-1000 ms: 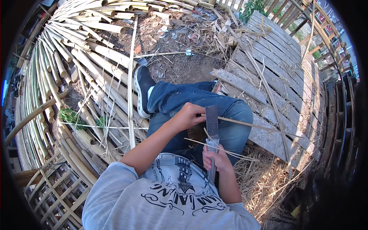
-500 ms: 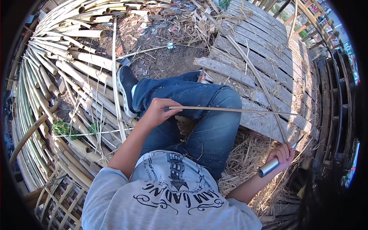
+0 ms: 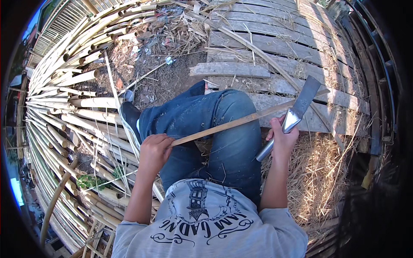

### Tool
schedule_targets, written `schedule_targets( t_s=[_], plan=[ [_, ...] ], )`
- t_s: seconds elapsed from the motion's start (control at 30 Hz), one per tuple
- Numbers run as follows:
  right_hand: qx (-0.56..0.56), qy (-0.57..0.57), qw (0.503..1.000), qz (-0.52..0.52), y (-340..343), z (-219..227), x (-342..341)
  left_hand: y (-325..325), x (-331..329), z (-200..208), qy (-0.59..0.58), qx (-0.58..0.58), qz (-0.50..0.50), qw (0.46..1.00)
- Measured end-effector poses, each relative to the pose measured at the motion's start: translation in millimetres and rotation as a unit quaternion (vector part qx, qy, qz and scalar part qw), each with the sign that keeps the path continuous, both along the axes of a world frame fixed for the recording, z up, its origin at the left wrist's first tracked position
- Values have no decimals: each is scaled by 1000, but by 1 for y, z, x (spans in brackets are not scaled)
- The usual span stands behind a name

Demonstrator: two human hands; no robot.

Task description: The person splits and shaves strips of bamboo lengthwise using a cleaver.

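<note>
My left hand (image 3: 155, 149) is closed round the near end of a thin, flat bamboo strip (image 3: 219, 128). The strip slants up to the right across my raised thigh, and its far end reaches over the wooden pallet. In my right hand (image 3: 284, 137) is a broad-bladed knife (image 3: 307, 95) with a shiny, tube-like metal handle. Its blade points up and away to the right and crosses in front of the strip; whether blade and strip touch, I cannot tell. My right fingers are wrapped round the handle, partly hidden behind it.
Long bamboo poles (image 3: 90, 103) lie in a big heap on the left. A weathered slatted pallet (image 3: 275, 47) stands ahead to the right, a loose board (image 3: 232, 69) and a long split strip lying on it. Straw and shavings (image 3: 309, 180) cover the ground at right.
My right hand has brought the knife inward and up, from low at the right to the strip. The strip now tilts upward to the right, and my left hand is lower and further left.
</note>
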State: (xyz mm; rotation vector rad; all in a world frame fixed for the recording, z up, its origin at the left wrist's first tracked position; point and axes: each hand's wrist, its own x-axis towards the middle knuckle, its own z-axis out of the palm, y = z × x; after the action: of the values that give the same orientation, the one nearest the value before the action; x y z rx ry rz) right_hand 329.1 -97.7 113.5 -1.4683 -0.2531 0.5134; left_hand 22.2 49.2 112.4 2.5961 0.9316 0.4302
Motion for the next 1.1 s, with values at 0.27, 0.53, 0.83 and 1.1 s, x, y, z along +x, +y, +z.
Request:
schedule_targets(
  t_s=[0.27, 0.53, 0.83, 1.1],
  plan=[
    [13, 48, 998, 26, 14, 12, 17, 3, 17, 6, 87, -111, -77, 987],
    [156, 161, 971, 87, 24, 14, 37, 18, -6, -11, 205, -269, -132, 932],
    [150, 163, 972, 74, 31, 9, 34, 15, 32, 0, 161, -505, -179, 829],
    [182, 172, 966, 69, 26, 6, 36, -33, 66, -38, 65, -666, -172, 723]
  ],
)
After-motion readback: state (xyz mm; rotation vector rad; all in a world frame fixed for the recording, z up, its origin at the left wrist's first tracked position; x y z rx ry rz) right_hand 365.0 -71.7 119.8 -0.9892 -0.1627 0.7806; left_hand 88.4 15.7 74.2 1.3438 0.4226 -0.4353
